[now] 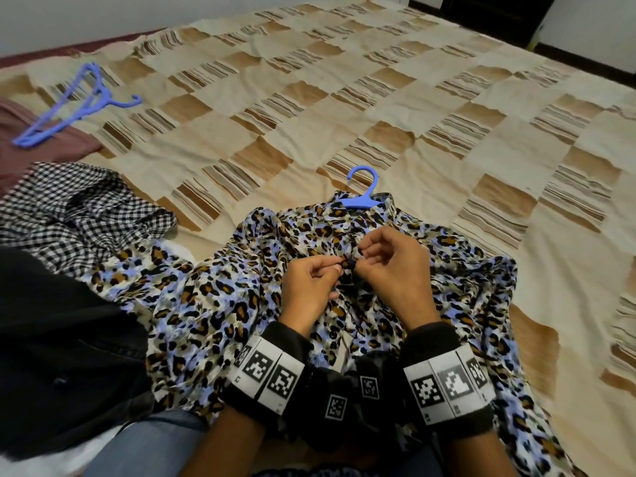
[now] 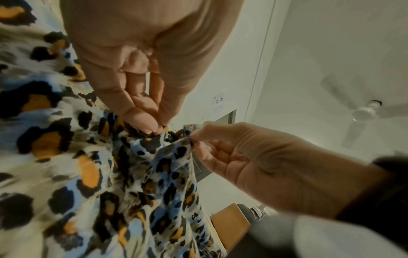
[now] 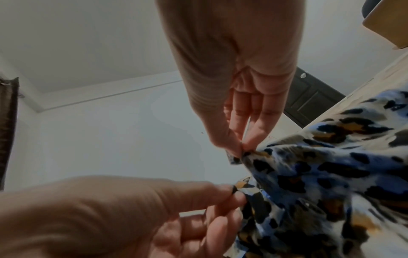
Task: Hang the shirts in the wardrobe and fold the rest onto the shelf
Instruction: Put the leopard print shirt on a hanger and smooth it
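Note:
A leopard-print shirt (image 1: 241,304) in blue, brown and black lies spread on the bed in front of me. A blue hanger (image 1: 361,196) sits in its collar, hook pointing away from me. My left hand (image 1: 339,267) and right hand (image 1: 359,259) meet over the shirt's front opening below the collar. Each pinches an edge of the fabric between thumb and forefinger. The left wrist view has my left hand (image 2: 158,130) on one edge of the shirt (image 2: 88,174), with my right hand (image 2: 192,137) opposite. The right wrist view shows my right hand (image 3: 243,148) and left hand (image 3: 237,192) pinching the shirt (image 3: 320,174).
A black-and-white checked shirt (image 1: 79,215) lies crumpled at the left, and a black garment (image 1: 62,356) lies nearer me. Blue hangers (image 1: 79,105) rest at the far left, partly on a maroon garment (image 1: 20,139). The patchwork bedspread (image 1: 344,98) stretches beyond.

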Tool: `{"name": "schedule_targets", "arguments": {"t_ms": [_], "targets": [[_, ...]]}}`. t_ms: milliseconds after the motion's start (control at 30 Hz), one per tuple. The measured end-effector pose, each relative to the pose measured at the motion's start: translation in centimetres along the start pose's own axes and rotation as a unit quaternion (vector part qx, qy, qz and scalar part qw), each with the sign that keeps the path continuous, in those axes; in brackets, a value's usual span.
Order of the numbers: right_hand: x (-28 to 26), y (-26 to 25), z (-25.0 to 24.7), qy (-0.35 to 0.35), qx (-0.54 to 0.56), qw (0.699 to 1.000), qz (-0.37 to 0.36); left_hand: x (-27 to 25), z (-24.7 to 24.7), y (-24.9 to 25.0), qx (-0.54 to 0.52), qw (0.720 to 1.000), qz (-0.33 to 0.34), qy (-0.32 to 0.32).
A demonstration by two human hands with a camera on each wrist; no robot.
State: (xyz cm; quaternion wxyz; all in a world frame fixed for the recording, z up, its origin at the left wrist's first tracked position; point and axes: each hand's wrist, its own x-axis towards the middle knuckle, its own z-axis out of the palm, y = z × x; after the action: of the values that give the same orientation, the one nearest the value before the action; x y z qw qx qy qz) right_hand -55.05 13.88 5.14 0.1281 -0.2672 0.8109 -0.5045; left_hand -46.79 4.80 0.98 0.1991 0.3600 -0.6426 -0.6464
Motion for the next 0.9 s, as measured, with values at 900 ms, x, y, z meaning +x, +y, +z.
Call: {"name": "schedule_targets", "arguments": {"t_ms": [900], "targets": [[0.3,1.5,0.2,-0.065,0.101,0.991,0.057,-0.1,-0.2,0.3,-0.008,1.0,0.005,-0.012]]}}
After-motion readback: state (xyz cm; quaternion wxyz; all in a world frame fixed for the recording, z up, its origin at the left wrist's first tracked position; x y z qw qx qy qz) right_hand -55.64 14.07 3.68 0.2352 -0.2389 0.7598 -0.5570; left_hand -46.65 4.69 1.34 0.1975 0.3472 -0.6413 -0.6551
